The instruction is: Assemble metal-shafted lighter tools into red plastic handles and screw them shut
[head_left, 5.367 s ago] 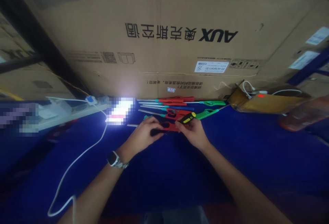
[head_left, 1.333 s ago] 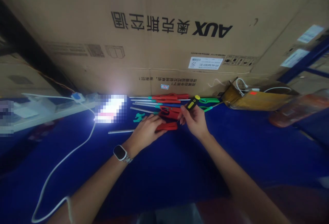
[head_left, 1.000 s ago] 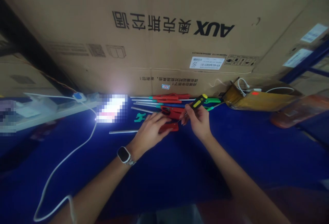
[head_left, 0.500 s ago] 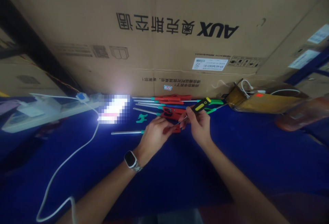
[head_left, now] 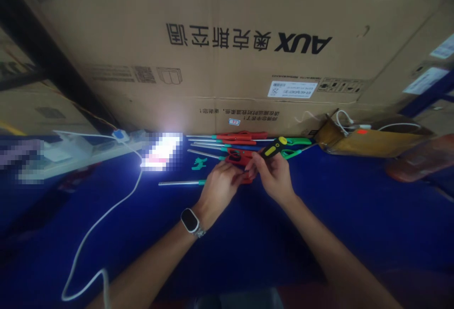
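My right hand (head_left: 278, 179) is closed around the black and yellow handle of a screwdriver (head_left: 275, 148), its handle slanting up to the right. The shaft is hidden behind my fingers. My left hand (head_left: 220, 184) is closed beside it, fingertips pinched and nearly meeting those of the right; what they hold is hidden. A long-nosed lighter (head_left: 180, 183) runs beneath my left hand, its metal tube out to the left and a bit of red body to the right. Several more red lighters (head_left: 237, 136) lie behind my hands, with green ones (head_left: 300, 141) at their right.
A small teal plastic piece (head_left: 199, 163) lies left of my hands. A glaring, blurred-out device (head_left: 161, 153) with a white cable (head_left: 102, 221) lies farther left. A large cardboard box (head_left: 220, 72) walls the back. At right are a brown package (head_left: 376, 141) and a reddish bottle-like object (head_left: 418, 160).
The view has shifted slightly. My left hand has moved a little to the right, and the screwdriver's shaft, seen before between my hands, is now hidden.
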`<state>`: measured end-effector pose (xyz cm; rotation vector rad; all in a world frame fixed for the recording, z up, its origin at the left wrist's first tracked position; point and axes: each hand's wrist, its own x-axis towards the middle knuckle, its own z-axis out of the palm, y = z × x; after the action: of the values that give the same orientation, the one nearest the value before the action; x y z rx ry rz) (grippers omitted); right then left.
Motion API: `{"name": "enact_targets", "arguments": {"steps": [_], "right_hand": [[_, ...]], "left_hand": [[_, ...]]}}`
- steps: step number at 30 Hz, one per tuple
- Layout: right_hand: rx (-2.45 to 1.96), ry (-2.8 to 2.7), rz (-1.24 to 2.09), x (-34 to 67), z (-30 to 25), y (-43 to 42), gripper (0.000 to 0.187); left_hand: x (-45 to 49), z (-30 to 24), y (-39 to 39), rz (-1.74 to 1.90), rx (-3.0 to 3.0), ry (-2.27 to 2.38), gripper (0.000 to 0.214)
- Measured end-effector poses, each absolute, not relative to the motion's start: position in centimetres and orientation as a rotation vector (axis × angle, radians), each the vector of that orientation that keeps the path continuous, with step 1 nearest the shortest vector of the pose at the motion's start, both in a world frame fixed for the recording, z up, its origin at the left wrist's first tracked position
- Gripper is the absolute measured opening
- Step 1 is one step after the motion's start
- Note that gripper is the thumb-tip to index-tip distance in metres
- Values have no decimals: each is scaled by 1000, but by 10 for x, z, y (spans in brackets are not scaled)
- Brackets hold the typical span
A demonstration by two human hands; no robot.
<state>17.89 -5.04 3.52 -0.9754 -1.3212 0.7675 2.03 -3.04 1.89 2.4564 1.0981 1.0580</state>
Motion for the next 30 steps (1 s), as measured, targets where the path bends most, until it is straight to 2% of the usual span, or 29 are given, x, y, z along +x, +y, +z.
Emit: {"name": "enact_targets", "arguments": {"steps": [2,4,6,15,30], "right_hand": [[-1000,-1280,747,183,37,-47,25],[-1027,-1246,709,189,39,-44,28],[-1046,-1238,687,195,39,-41,30],[-1086,-1294,705,200,32,-39,30],[-1132,-1402,699,195,24,-37,32]], "left_hand": [[19,22,-31,1022,2477,1157,8],[15,25,-31,963,2518,1192,27],[9,25,-30,878,2563,1175,34],[0,19,-22,681,2608,1059,20],[-1,22,-23,610,2618,1113,22]]}}
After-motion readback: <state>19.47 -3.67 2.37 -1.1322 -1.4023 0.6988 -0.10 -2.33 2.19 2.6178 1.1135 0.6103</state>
